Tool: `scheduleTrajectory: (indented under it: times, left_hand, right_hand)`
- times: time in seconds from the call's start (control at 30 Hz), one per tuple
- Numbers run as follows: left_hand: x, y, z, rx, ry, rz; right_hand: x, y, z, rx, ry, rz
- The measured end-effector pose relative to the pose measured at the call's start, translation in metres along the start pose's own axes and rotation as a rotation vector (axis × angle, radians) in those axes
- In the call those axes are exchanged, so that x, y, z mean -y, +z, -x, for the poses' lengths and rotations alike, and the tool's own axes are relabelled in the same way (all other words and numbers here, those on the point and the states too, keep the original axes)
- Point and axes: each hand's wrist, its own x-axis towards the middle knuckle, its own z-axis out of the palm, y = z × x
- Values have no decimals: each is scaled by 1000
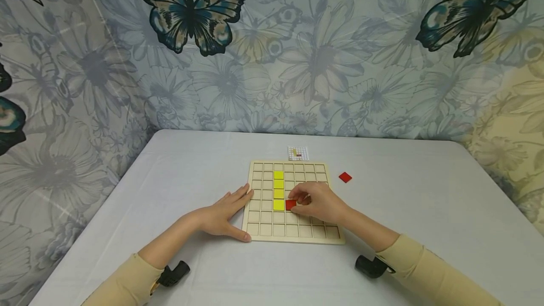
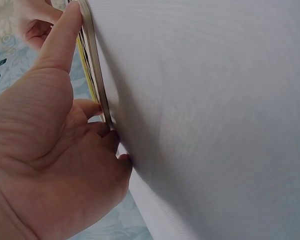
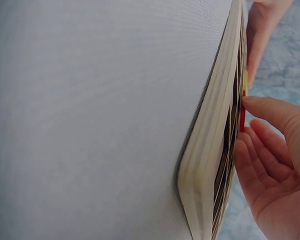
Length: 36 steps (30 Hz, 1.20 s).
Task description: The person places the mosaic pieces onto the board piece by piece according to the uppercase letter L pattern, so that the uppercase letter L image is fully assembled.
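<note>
A light wooden grid board lies on the table, with several yellow square tiles filling part of one column. My right hand pinches a red tile between thumb and fingers, in the cell right of the lowest yellow one. In the right wrist view the thumb is at one end of that red tile, with fingertips near its other end. Spread along the board's left edge, my left hand touches it with fingertips and thumb. The left wrist view shows that hand against the board's side.
A second red tile lies loose on the white tablecloth, right of the board. Behind the board is a small card printed with a coloured grid. Butterfly-patterned cloth rises behind the table.
</note>
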Motion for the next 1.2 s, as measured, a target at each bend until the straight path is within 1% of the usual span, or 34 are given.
scheduleTrajectory:
  times: [0.3, 0.7, 0.8, 0.97, 1.07, 1.2]
  left_hand:
    - [1, 0, 0, -2, 13, -12]
    - [2, 1, -1, -5, 16, -31]
    - [2, 1, -1, -3, 11, -35]
    - [2, 0, -1, -1, -5, -37]
    - [2, 1, -1, 0, -6, -38]
    - [2, 1, -1, -1, 10, -29]
  right_hand:
    - [-2, 1, 1, -7, -25, -24]
    - [-4, -8, 8, -22, 97, -124]
    - [-5, -12, 12, -45, 130, -138]
    - [-10, -21, 19, -106, 200, -170]
    - [-15, -28, 23, -145, 213, -176]
    - [-20, -37, 29, -185, 239, -169]
